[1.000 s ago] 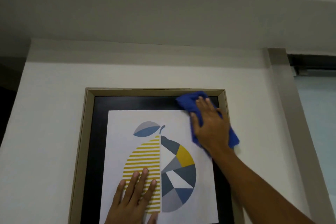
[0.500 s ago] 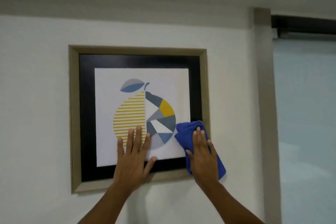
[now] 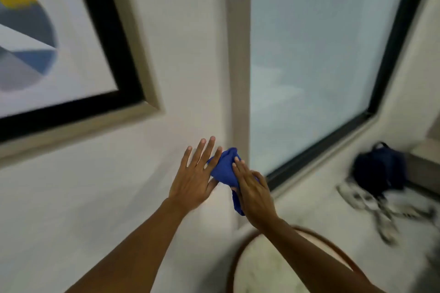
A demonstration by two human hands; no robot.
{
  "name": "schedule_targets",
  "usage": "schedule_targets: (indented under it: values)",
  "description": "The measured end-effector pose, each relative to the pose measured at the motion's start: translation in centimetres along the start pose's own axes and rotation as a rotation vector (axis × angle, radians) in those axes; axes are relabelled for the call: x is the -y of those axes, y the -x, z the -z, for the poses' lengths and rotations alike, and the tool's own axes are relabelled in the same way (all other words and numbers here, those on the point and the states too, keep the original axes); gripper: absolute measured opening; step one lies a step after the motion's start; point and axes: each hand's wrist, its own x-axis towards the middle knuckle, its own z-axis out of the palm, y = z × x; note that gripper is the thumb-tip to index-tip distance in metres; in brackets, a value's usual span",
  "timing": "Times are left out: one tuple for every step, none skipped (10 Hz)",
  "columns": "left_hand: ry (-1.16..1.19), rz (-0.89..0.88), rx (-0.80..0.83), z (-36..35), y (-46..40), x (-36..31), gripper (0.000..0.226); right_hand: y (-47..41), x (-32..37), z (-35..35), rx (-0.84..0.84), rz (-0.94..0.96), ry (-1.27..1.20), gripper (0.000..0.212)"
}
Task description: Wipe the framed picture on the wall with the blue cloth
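Observation:
The framed picture (image 3: 133, 59), with a beige frame, black mat and a yellow, grey and blue print, hangs at the upper left and is partly cut off by the view's edge. Both hands are below and to the right of it, off the glass. The bunched blue cloth (image 3: 225, 170) sits between my hands in front of the white wall. My right hand (image 3: 253, 194) grips the cloth from the right. My left hand (image 3: 195, 178) has its fingers spread, with the thumb side touching the cloth.
A beige wall trim (image 3: 238, 54) runs down beside a frosted window (image 3: 321, 54) with a dark frame. A round table with a brown rim (image 3: 242, 250) is below my right arm. A dark bag (image 3: 378, 166) and pale shoes (image 3: 381, 207) lie on the floor at right.
Both hands have come off the picture and dropped down to the right, meeting around the cloth. The view has swung down and right, so the picture now sits at upper left.

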Motion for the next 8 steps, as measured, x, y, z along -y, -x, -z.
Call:
schedule_targets:
  values:
    - [0.199,-0.041,0.21,-11.3,3.7,-9.6,0.067,11.7,-7.1,-3.2,0.24,-0.139,0.077,0.061]
    - [0.322,-0.028,0.3,-19.0,8.3,-16.1,0.068,20.3,-11.4,-6.3,0.377,-0.207,0.1,0.057]
    - [0.376,-0.078,0.446,-31.2,16.1,-24.8,0.074,33.1,-17.9,-12.5,0.598,-0.31,0.198,0.048]
    - [0.403,-0.124,0.566,-38.0,20.1,-29.6,0.077,39.7,-21.0,-16.8,0.814,-0.391,0.271,0.058]
    - [0.344,-0.174,0.72,-45.0,24.0,-34.3,0.069,47.7,-22.7,-22.4,0.977,-0.557,0.242,0.069]
    - [0.308,-0.165,0.754,-47.7,25.1,-35.5,0.062,50.7,-23.0,-24.5,0.895,-0.624,0.245,0.068]
    - [0.261,-0.178,0.848,-46.4,23.1,-35.4,0.061,47.8,-23.4,-23.4,1.017,-0.591,0.245,0.075]
    - [0.243,-0.198,0.947,-43.0,20.4,-33.7,0.061,43.5,-22.7,-20.5,1.148,-0.588,0.214,0.079]
